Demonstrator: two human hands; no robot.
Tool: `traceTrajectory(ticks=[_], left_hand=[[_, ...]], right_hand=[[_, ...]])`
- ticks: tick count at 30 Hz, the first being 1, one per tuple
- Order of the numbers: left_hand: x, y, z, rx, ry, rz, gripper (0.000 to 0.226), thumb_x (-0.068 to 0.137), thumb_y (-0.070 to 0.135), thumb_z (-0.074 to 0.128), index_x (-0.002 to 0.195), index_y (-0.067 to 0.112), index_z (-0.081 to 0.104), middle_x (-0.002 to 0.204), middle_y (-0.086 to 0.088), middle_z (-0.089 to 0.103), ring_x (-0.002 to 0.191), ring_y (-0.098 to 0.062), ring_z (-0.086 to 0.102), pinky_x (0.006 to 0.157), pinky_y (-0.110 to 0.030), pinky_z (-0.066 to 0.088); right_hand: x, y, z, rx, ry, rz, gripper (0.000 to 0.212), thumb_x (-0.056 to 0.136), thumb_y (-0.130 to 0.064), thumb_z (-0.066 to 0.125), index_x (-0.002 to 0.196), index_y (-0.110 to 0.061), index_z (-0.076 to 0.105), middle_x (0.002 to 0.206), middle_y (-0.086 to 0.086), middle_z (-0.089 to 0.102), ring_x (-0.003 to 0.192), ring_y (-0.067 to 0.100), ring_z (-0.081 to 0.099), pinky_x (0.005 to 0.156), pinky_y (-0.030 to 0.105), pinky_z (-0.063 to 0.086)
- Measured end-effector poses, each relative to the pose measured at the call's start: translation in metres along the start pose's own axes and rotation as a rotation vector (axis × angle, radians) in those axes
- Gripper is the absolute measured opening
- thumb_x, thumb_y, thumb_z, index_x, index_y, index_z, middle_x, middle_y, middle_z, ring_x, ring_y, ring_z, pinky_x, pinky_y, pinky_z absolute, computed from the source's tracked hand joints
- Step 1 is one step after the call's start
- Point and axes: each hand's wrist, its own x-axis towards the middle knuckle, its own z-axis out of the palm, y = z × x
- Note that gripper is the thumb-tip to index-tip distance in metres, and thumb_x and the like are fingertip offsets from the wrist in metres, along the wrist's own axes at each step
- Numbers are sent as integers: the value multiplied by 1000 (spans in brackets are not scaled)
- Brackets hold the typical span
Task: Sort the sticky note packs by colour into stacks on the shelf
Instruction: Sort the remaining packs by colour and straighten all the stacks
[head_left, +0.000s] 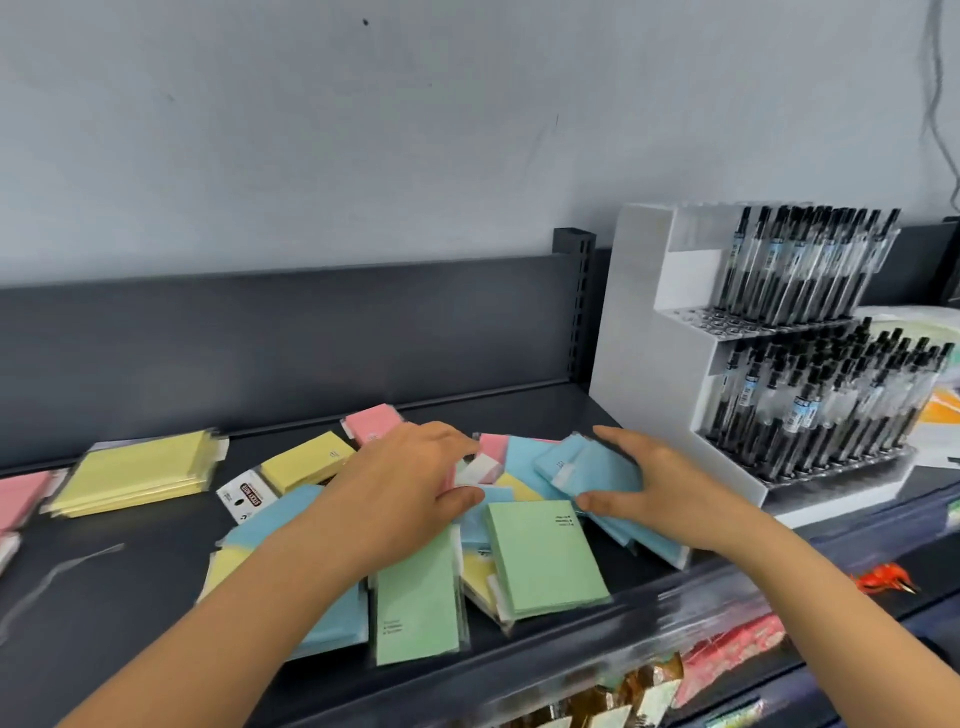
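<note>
A loose pile of sticky note packs covers the middle of the dark shelf (130, 561): two green packs (545, 556) at the front, blue, yellow and pink ones around them. My left hand (410, 478) grips a pink pack (491, 452) at the pile's centre, thumb below and fingers over it. My right hand (654, 488) holds a blue pack (597, 470) at the pile's right side, thumb under its near edge. A yellow stack (140, 478) lies sorted at the left. A pink stack (21, 496) sits at the far left edge.
A white pen display (675, 364) full of black pens stands on the shelf just right of my right hand. The shelf's back panel (260, 338) rises behind the packs. Packaged goods hang on the lower shelf (727, 649) in front.
</note>
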Motion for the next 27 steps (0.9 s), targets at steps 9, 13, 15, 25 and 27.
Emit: traceTrajectory(ticks=[9, 13, 15, 25, 27], left_hand=[[13, 52, 12, 14, -8, -81, 45, 91, 46, 51, 133, 35, 44, 138, 19, 43, 121, -9, 42, 96, -24, 36], [8, 69, 18, 17, -9, -143, 47, 90, 47, 50, 135, 34, 43, 141, 17, 42, 127, -8, 40, 103, -27, 36], [5, 74, 19, 24, -12, -170, 48, 91, 47, 50, 136, 34, 43, 141, 14, 43, 129, -9, 39, 106, -30, 34], [35, 94, 36, -11, -66, -86, 59, 84, 50, 60, 135, 26, 46, 140, 8, 46, 128, -16, 39, 105, -35, 36], [50, 99, 42, 57, -162, 22, 66, 81, 46, 65, 139, 23, 42, 145, 4, 42, 132, -19, 35, 108, -35, 31]], right_hand=[[-8, 21, -8, -107, -31, -135, 73, 71, -37, 69, 135, -39, 34, 115, -12, 52, 89, 7, 47, 72, 22, 41], [-3, 29, -9, 5, -6, -157, 60, 76, -40, 62, 131, -33, 39, 112, -7, 57, 86, 10, 54, 61, 20, 41], [1, 30, -14, 83, 52, -168, 62, 79, -41, 61, 135, -29, 38, 114, -9, 53, 90, 9, 53, 64, 19, 41], [0, 21, -46, 508, 188, -180, 57, 82, -43, 61, 135, -37, 41, 120, -20, 48, 88, -21, 46, 56, 1, 43], [-3, 21, -48, 593, 184, -156, 56, 82, -41, 62, 133, -38, 42, 120, -20, 50, 90, -17, 50, 54, 4, 44]])
